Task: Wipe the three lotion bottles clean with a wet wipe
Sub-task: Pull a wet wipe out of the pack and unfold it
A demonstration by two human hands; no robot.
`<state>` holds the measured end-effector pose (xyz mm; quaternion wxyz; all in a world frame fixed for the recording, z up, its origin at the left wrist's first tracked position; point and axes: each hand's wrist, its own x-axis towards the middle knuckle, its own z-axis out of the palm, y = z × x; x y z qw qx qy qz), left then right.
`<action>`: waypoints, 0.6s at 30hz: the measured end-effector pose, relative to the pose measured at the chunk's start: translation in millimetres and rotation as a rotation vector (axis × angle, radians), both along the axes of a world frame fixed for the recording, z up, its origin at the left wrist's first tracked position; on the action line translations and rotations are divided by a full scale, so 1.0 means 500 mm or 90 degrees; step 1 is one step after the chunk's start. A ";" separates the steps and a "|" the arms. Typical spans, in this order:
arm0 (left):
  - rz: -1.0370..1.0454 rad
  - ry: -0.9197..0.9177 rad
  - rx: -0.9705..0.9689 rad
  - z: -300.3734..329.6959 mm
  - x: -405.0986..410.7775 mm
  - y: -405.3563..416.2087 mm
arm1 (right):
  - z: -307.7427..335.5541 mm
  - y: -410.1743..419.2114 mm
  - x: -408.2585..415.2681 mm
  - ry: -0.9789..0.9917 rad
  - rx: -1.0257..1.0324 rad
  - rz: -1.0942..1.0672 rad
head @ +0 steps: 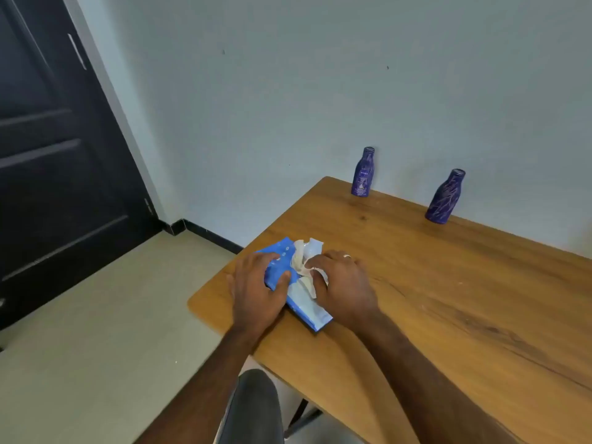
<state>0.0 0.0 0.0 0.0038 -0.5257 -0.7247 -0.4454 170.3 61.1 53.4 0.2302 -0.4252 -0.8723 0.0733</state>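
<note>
A flat blue plastic pack of wet wipes [298, 302] lies near the wooden desk's [448, 299] left corner. The left hand [256, 290] presses it down, fingers curled over its edge; the right hand [342, 283] pinches a crumpled white wipe [302, 261] at its opening. Two dark-blue lotion bottles [362, 172] [445, 197] stand upright by the wall.

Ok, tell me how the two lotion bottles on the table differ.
The left bottle stands nearer the table corner and shows a printed label; the right bottle shows only pale streaks. The left bottle looks nearly upright in this view, the right bottle more tilted. Both are dark blue, capped, and stand along the wall edge.
</note>
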 end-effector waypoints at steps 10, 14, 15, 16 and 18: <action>-0.054 0.149 -0.091 -0.001 0.021 0.003 | 0.017 0.037 -0.081 0.021 -0.153 -0.141; -0.056 0.123 -0.102 -0.002 0.022 0.003 | 0.016 0.046 -0.100 0.036 -0.178 -0.153; -0.059 0.133 -0.111 -0.002 0.022 0.004 | 0.014 0.048 -0.100 0.059 -0.197 -0.149; -0.062 0.142 -0.115 -0.005 0.020 0.004 | 0.010 0.051 -0.099 0.094 -0.220 -0.148; -0.064 0.151 -0.119 -0.005 0.020 0.005 | 0.007 0.058 -0.092 0.194 -0.261 -0.148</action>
